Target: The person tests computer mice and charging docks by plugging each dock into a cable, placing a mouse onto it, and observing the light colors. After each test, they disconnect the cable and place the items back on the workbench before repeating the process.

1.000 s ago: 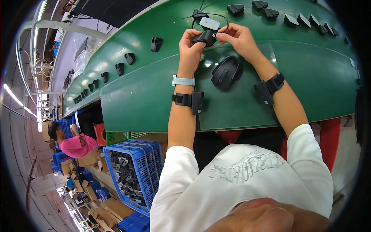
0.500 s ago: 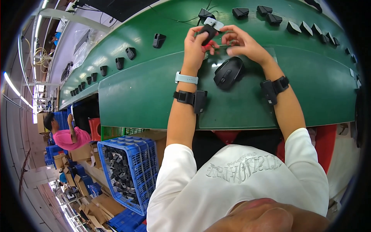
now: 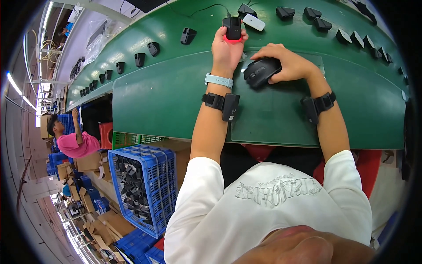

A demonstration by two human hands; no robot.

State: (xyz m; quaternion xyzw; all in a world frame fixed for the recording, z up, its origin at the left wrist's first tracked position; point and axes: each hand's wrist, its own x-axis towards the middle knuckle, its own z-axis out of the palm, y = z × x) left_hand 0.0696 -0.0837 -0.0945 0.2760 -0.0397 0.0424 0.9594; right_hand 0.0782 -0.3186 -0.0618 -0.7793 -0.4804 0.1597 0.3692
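My left hand [image 3: 227, 50] holds a small black block-shaped device [image 3: 232, 27] above the far side of the table, its fingers wrapped round the sides. Red light glows on the skin just beneath the device. A thin black cable [image 3: 211, 8] runs to its top edge. Closer to me, my right hand [image 3: 288, 64] grips a black computer mouse [image 3: 260, 75] from its right side, over a clear sheet on the green table. A white, rounded flat piece [image 3: 254, 22] lies beside the held device, against another black block [image 3: 247, 9].
Similar black blocks [image 3: 188, 36] stand in a curved row along the green table [image 3: 167, 97], left and right. A blue crate [image 3: 162, 185] full of black parts stands at lower left. Beyond it are cardboard boxes [image 3: 115, 226] and a person in pink [image 3: 75, 143].
My right hand has come down from beside the left hand onto the mouse, which has shifted slightly away from me. The device in my left hand has turned from tilted to upright.
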